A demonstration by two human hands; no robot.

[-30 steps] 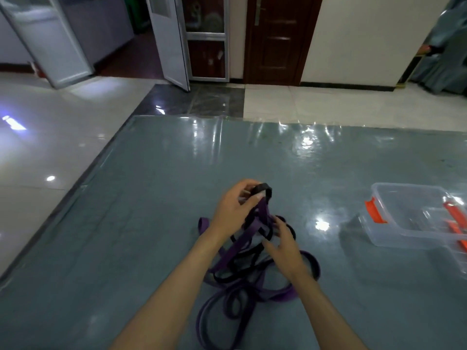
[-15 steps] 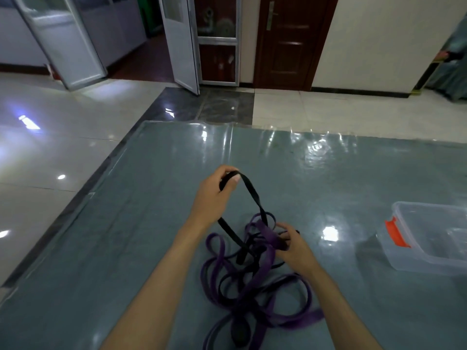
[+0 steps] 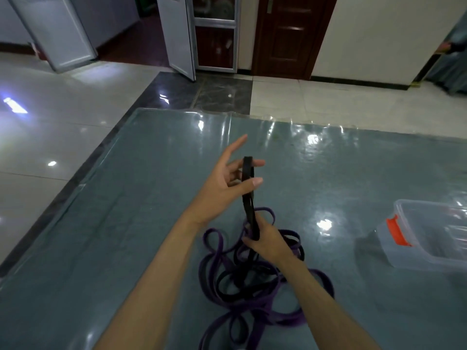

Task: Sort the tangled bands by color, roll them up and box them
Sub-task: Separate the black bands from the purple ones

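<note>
A tangle of purple bands [image 3: 214, 251] and black bands [image 3: 227, 279] lies on the blue-grey table [image 3: 126, 236] in front of me. One black band [image 3: 249, 198] is pulled up taut out of the pile. My left hand [image 3: 225, 185] holds its top loop, with the thumb laid across the band and the other fingers spread straight. Lower down, just above the pile, my right hand [image 3: 267, 245] grips the same band. A clear plastic box [image 3: 434, 238] with an orange latch [image 3: 399, 233] stands at the right.
A clear plastic sheet covers the table, whose far edge [image 3: 252, 114] and left edge [image 3: 63, 188] border a glossy tiled floor. Open doors stand beyond. The box is cut off by the right frame edge.
My left hand has lifted the black band higher and spread its fingers. The right hand has closed on the band lower down, so it now runs straight between the hands.
</note>
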